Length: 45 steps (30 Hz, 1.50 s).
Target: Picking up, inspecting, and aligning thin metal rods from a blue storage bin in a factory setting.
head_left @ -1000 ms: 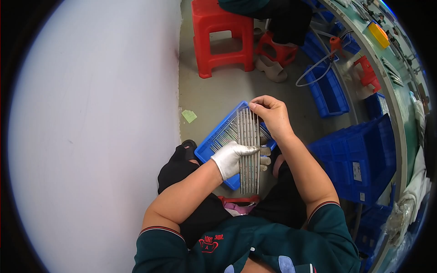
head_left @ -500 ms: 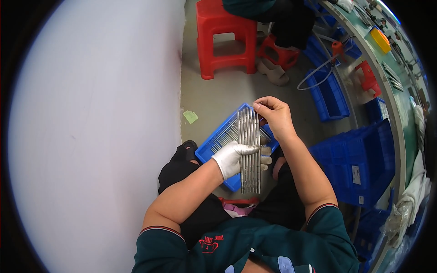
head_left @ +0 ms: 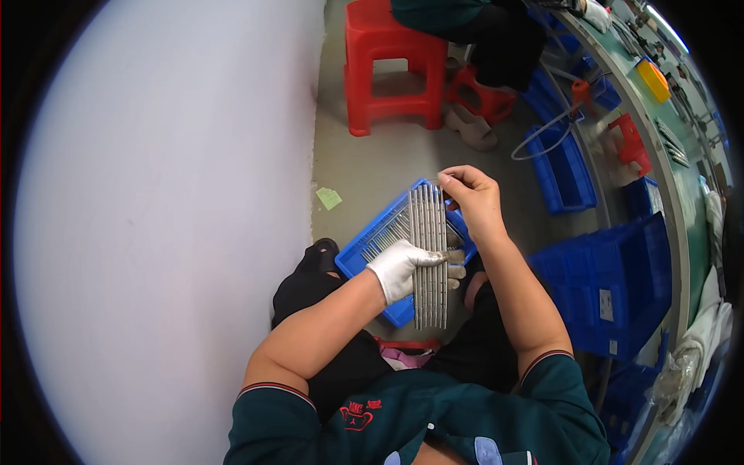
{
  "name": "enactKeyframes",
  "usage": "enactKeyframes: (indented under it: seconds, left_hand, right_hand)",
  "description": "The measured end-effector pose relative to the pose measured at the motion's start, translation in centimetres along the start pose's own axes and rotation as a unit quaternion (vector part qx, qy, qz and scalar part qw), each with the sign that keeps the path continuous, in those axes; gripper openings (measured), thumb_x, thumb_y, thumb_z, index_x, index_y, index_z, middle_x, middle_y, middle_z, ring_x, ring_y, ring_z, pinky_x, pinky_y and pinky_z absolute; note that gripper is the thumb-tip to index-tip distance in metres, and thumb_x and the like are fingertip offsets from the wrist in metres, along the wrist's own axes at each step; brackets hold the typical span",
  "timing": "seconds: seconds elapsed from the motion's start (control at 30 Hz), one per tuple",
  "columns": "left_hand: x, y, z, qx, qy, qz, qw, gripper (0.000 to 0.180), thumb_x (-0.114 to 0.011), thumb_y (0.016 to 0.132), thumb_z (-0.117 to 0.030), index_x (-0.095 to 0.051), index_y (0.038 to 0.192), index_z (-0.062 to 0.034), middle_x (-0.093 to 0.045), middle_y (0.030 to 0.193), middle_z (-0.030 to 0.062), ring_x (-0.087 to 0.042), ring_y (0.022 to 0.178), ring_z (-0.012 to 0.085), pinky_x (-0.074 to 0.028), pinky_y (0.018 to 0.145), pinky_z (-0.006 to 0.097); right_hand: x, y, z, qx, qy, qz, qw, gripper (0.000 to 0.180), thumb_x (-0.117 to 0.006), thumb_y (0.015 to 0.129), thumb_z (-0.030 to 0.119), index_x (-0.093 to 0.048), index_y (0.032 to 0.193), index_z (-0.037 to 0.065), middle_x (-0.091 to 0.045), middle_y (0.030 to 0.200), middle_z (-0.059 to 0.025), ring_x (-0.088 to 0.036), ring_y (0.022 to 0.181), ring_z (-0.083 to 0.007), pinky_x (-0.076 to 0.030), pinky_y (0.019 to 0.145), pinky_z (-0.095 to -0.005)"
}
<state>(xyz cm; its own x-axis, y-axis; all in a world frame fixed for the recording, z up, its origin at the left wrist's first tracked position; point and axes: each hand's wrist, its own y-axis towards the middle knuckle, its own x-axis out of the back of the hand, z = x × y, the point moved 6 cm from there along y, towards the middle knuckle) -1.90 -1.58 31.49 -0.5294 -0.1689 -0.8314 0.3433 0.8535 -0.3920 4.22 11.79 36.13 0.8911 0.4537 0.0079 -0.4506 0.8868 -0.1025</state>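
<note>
Rods (head_left: 428, 298) lie side by side in the gloved left grip (head_left: 397, 270).

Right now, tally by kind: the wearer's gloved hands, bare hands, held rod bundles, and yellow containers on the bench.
Gloved left hand: 1
Bare right hand: 1
Held rod bundle: 1
Yellow container on the bench: 1
Total: 4

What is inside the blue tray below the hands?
Slim metal rods; the left hand and held rods cover part of the tray, hiding whatever lies there.
</note>
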Motion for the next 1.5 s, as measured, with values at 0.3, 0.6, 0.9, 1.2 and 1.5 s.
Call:
enactKeyframes:
  seconds: [0.3, 0.6, 0.9, 1.2, 1.5]
  left_hand:
    - [1.3, -0.6, -1.8, -0.055, 0.012, -0.070, 0.996, 0.038, -0.059, 0.084, 0.000, -0.051, 0.121, -0.0018, -0.063, 0.107, 0.0160, -0.065, 0.096, 0.0339, -0.054, 0.085, 0.048]
    - [1.3, -0.7, -2.1, -0.076, 0.029, -0.097, 0.992, 0.035, -0.057, 0.084, 0.003, -0.054, 0.118, -0.0020, -0.064, 0.103, 0.0156, -0.066, 0.094, 0.0335, -0.054, 0.084, 0.047]
    - [1.5, -0.7, -2.0, -0.086, 0.046, -0.140, 0.985, 0.027, -0.057, 0.084, 0.005, -0.059, 0.111, -0.0018, -0.066, 0.098, 0.0100, -0.067, 0.088, 0.0242, -0.055, 0.080, 0.039]
    - [1.8, -0.4, -2.3, -0.161, 0.115, -0.213, 0.957, 0.019, -0.061, 0.083, 0.005, -0.062, 0.101, -0.0008, -0.066, 0.081, 0.0107, -0.066, 0.071, 0.0235, -0.054, 0.063, 0.035]
    - [1.8, -0.1, -2.0, -0.105, 0.047, -0.164, 0.980, 0.027, -0.058, 0.084, 0.007, -0.059, 0.109, -0.0033, -0.065, 0.098, 0.0085, -0.066, 0.087, 0.0239, -0.055, 0.079, 0.038]
  right_hand:
    - [-0.1, -2.3, 2.3, 0.135, -0.108, 0.014, 0.985, 0.010, -0.063, 0.086, 0.007, -0.065, 0.089, -0.002, -0.061, 0.079, -0.0011, -0.055, 0.074, -0.0072, -0.044, 0.068, -0.0211]
    - [-1.5, -3.4, 4.2, 0.276, -0.254, -0.014, 0.927, 0.007, -0.068, 0.080, 0.006, -0.066, 0.084, 0.001, -0.060, 0.073, -0.0102, -0.058, 0.063, -0.0207, -0.045, 0.058, -0.0298]
    - [-2.2, -4.1, 5.1, 0.381, -0.354, -0.047, 0.853, 0.007, -0.069, 0.073, 0.005, -0.062, 0.076, 0.005, -0.057, 0.069, -0.0080, -0.057, 0.063, -0.0274, -0.044, 0.059, -0.0377]
    - [-3.2, -4.2, 4.7, 0.455, -0.419, -0.039, 0.784, 0.009, -0.071, 0.067, 0.005, -0.064, 0.073, 0.008, -0.060, 0.070, -0.0038, -0.058, 0.067, -0.0243, -0.043, 0.061, -0.0359]
    - [-2.1, -3.4, 4.5, 0.321, -0.264, -0.028, 0.909, 0.005, -0.070, 0.074, 0.002, -0.065, 0.078, 0.002, -0.060, 0.070, -0.0103, -0.060, 0.064, -0.0243, -0.046, 0.058, -0.0325]
